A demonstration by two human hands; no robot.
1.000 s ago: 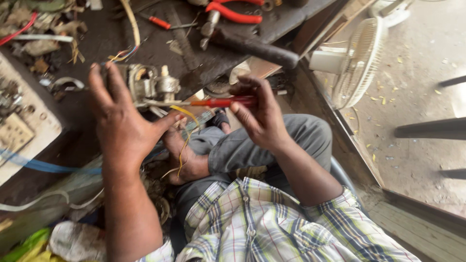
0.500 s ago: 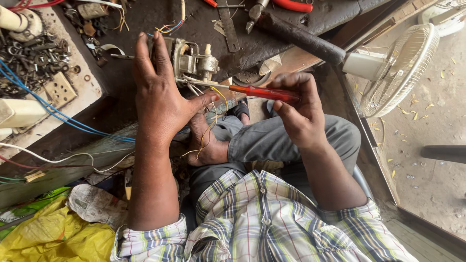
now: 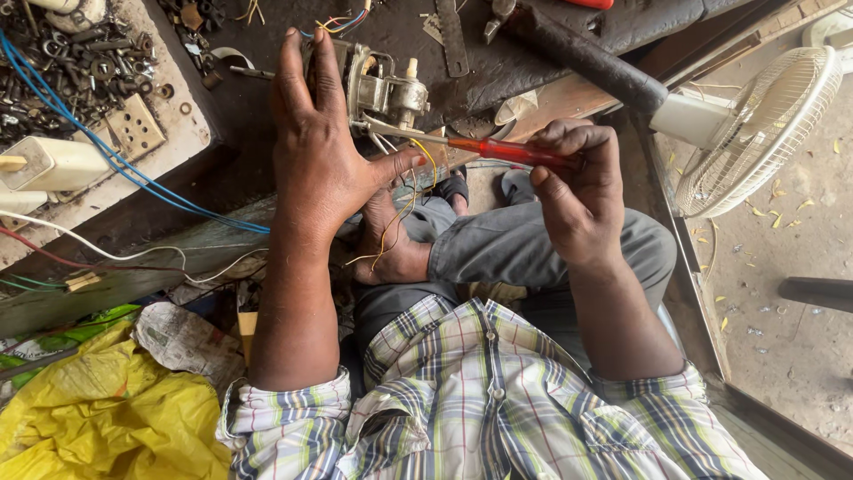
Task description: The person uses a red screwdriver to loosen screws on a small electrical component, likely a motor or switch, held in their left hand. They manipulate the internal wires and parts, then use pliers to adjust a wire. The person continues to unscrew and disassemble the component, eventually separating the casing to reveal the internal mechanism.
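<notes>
Nearest the camera, the right hand (image 3: 577,200) was closed around the red handle of the screwdriver (image 3: 498,151), fingers curled fully over it and thumb pressed along the side. The shaft ran left to the small metal motor assembly (image 3: 378,89), which rested on the edge of the dark table (image 3: 533,40).

The left hand (image 3: 324,156) lay flat against the near side of the assembly. Its grip was spread wide, fingers extended upward and thumb angled out toward the screwdriver shaft; it braced the part rather than enclosing it.

Hazards, as I judged them:
- The tip could slip off its seat under side load and strike the left thumb, which sat just beside the shaft.
- The assembly was only steadied by an open palm, so turning force could rotate or tip it off the table edge.
- Loose yellow and red wires (image 3: 400,209) hung below the assembly across the lap; the shaft could snag them and strain their joints.

Farther off, a white fan (image 3: 755,133) stood on the floor.
</notes>
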